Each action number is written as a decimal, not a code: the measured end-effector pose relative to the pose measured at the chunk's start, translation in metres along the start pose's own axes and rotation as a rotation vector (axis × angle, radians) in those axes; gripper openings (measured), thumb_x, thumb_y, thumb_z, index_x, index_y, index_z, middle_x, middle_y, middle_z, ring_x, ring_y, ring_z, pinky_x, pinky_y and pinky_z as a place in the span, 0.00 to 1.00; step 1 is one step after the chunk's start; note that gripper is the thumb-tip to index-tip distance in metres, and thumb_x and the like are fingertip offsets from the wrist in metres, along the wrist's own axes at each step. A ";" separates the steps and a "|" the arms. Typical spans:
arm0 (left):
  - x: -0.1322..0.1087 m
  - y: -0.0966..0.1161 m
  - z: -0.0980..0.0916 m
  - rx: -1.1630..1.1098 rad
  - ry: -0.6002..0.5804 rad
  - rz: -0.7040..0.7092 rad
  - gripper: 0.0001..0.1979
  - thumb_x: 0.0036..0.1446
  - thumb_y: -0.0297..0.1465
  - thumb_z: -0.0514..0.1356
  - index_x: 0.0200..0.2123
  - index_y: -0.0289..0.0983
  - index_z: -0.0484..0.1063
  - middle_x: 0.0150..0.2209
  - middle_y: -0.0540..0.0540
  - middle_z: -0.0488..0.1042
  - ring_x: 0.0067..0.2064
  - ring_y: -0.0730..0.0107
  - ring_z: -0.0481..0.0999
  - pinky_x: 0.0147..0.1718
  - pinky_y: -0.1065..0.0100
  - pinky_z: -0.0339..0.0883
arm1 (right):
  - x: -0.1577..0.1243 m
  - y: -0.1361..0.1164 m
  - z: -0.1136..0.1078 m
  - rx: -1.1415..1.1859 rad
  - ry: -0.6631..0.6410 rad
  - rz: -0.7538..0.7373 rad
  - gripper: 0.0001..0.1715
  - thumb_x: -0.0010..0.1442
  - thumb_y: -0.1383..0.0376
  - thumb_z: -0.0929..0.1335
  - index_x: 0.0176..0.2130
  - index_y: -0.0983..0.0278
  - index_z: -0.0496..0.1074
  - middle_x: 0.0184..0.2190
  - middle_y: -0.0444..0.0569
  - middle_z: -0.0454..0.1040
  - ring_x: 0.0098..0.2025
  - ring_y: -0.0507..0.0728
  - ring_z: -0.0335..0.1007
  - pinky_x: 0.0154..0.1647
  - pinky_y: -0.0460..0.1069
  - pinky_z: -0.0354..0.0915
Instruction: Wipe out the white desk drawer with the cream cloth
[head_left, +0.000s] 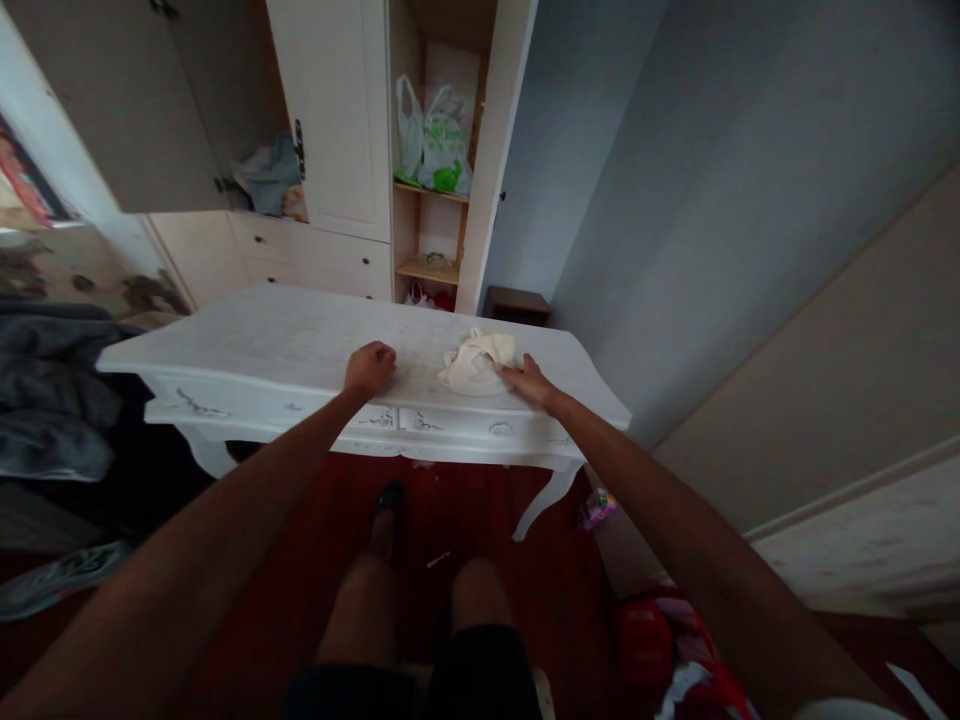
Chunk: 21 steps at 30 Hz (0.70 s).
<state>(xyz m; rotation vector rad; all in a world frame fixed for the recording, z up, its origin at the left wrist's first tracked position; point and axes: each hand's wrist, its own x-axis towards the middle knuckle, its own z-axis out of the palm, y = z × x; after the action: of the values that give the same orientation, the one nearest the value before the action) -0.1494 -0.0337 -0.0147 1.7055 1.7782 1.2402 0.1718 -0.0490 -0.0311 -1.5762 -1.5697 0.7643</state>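
While the right hand (531, 382) reaches in from the right, its fingers lie on the near side of a crumpled, cream-white, soft fabric cloth (476, 362). The cloth sits in a loose heap on the white-painted, curved-edge tabletop (300, 320), right of the tabletop's middle and close to its front edge. Whether those fingers pinch the fabric or merely press on it, I cannot tell. The left hand (371, 368) is curled into a loose fist near the tabletop's front edge, about its middle, well apart from the cloth, with nothing visible in it.

Handling the cloth well calls, I judge, for a fuller hold: palm over the heap, loose folds gathered beneath, pressure spread evenly rather than through the fingertips at one side. Soft fabric this bunched could slip or trail over the tabletop's front edge, above the white drawer fronts with carved relief (420, 420). Opened flat on the tabletop, the left hand could steady the body's lean without crowding the cloth.
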 end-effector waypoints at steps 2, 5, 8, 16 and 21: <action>0.009 -0.010 -0.002 0.130 -0.018 -0.020 0.11 0.56 0.30 0.55 0.33 0.36 0.79 0.31 0.42 0.82 0.40 0.59 0.80 0.42 0.65 0.69 | 0.006 -0.014 0.007 -0.109 0.052 0.041 0.71 0.49 0.38 0.75 0.74 0.69 0.47 0.76 0.71 0.43 0.77 0.73 0.38 0.75 0.66 0.44; 0.016 -0.012 -0.002 0.251 -0.067 -0.079 0.11 0.58 0.31 0.56 0.32 0.38 0.79 0.35 0.40 0.83 0.42 0.55 0.81 0.41 0.63 0.69 | 0.017 -0.033 0.022 -0.228 0.063 -0.019 0.77 0.46 0.38 0.77 0.75 0.68 0.43 0.77 0.68 0.34 0.78 0.73 0.30 0.76 0.67 0.39; 0.018 -0.008 0.001 0.362 -0.076 -0.109 0.13 0.59 0.32 0.56 0.36 0.37 0.81 0.41 0.35 0.83 0.46 0.49 0.81 0.42 0.60 0.69 | 0.026 -0.047 0.042 -0.301 0.020 -0.105 0.79 0.40 0.40 0.80 0.75 0.65 0.44 0.77 0.67 0.38 0.78 0.74 0.33 0.74 0.69 0.44; 0.007 -0.001 0.010 0.564 -0.077 -0.051 0.18 0.62 0.36 0.53 0.44 0.36 0.80 0.46 0.30 0.81 0.49 0.43 0.80 0.45 0.55 0.69 | 0.027 -0.080 0.063 -0.625 -0.066 -0.065 0.39 0.50 0.53 0.77 0.57 0.64 0.70 0.60 0.64 0.73 0.60 0.73 0.71 0.57 0.62 0.67; 0.008 -0.004 0.010 0.562 -0.082 -0.040 0.18 0.62 0.37 0.53 0.44 0.36 0.80 0.45 0.29 0.81 0.49 0.42 0.80 0.45 0.54 0.69 | -0.015 -0.086 0.061 -0.667 -0.017 -0.156 0.28 0.54 0.56 0.75 0.52 0.60 0.71 0.54 0.58 0.77 0.53 0.68 0.75 0.50 0.58 0.69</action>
<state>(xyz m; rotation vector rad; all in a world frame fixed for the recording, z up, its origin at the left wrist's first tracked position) -0.1459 -0.0228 -0.0209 1.9530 2.2367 0.6708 0.0733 -0.0619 0.0076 -1.8641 -2.0620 0.1612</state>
